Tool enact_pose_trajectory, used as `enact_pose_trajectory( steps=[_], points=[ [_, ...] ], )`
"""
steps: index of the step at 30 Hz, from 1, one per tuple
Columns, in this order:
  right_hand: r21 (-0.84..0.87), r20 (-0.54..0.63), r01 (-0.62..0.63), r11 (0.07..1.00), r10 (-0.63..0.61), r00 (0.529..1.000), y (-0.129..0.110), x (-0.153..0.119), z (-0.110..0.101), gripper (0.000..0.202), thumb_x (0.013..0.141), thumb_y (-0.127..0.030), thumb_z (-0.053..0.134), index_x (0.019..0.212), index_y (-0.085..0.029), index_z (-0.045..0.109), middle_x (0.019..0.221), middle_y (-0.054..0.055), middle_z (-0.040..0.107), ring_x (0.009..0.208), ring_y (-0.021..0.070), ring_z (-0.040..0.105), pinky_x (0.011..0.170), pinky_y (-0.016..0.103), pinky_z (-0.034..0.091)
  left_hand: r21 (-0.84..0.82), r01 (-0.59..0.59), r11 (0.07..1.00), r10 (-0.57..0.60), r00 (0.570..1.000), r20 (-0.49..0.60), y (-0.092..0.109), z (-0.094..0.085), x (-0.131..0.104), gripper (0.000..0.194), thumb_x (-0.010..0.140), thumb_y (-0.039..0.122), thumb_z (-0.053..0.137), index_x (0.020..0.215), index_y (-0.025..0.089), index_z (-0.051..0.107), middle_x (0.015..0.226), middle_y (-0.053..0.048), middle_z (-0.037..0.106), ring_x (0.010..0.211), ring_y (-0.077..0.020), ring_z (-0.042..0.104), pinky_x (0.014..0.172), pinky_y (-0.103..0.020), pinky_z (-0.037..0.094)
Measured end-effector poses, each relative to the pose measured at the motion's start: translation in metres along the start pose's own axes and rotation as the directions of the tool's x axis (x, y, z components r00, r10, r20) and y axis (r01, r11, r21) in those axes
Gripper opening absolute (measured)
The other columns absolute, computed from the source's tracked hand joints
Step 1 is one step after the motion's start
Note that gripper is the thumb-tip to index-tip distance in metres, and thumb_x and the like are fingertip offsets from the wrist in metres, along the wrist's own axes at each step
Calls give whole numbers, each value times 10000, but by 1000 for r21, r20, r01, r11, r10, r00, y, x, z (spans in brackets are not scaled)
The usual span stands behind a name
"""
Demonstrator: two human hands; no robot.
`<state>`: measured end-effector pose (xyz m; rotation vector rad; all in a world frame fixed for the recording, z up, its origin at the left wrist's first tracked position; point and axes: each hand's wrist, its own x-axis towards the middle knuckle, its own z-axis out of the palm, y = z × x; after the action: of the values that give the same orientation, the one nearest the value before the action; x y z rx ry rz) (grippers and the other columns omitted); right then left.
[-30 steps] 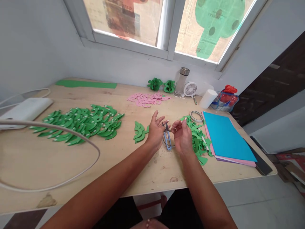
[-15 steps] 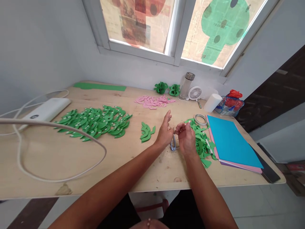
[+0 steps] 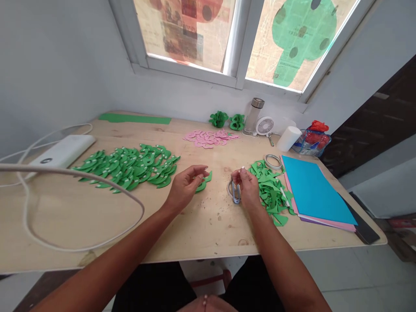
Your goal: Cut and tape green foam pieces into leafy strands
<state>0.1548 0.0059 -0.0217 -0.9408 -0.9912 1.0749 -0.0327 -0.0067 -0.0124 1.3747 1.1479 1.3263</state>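
Observation:
My left hand (image 3: 184,187) hovers over a few green cut-out leaf shapes (image 3: 202,185) at the middle of the table, partly covering them. Its fingers are curved and apart, with nothing visibly held. My right hand (image 3: 249,188) pinches a tiny white piece (image 3: 243,167), perhaps foam or tape, between thumb and fingertips. Just left of that hand lies a blue-handled cutting tool (image 3: 236,198), beside a thin grey ring partly hidden by the hand. Green scraps (image 3: 273,195) are heaped to the right of my right hand.
Left, many green leaf shapes (image 3: 130,167) bear white dabs, near a white power bank (image 3: 61,151) and looping cable (image 3: 97,173). Pink cut-outs (image 3: 211,138) lie behind. A tape roll (image 3: 273,162), blue sheets (image 3: 315,190), a bottle (image 3: 254,116) and a fan (image 3: 264,126) stand rightward.
My left hand has moved left, away from my right hand, to the green leaf shapes. My right hand has shifted slightly left, still pinching the small white piece.

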Motion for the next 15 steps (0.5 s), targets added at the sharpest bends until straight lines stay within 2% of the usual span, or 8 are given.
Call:
enact_pose_trajectory(
  steps=[3,8,11,15],
  points=[
    [-30,-1,7,1000,-7,1000,-1,-1,1,397,751,-554,615,649,-179,696,608,10,618,552,96,509,518,217,385,107,-51,993,55,998,-35,-12,-13,9,282,794,271,557,1053,194,637,926,-60,683,887,-200,642,811,-365,515],
    [-81,43,42,996,-38,998,0,-4,1,378,790,-538,587,667,-199,702,621,8,600,581,113,498,547,233,388,140,-94,986,109,988,-106,-24,-29,21,399,752,171,502,1137,214,595,1074,-67,635,1025,-214,605,828,-375,529],
    [-147,88,67,987,-54,995,1,-6,1,376,815,-538,562,710,-211,714,618,4,582,604,131,493,574,250,388,53,-38,998,43,995,-94,-20,-28,25,409,706,138,495,1092,203,611,1053,-67,632,1004,-212,608,801,-371,537],
    [-240,173,129,962,-88,981,-3,-8,3,389,830,-539,544,722,-212,725,655,14,589,631,148,494,614,271,391,-167,73,983,-89,992,-92,-12,-24,29,401,679,161,560,1078,185,593,1005,-58,622,796,-158,646,724,-335,542]
  ],
)
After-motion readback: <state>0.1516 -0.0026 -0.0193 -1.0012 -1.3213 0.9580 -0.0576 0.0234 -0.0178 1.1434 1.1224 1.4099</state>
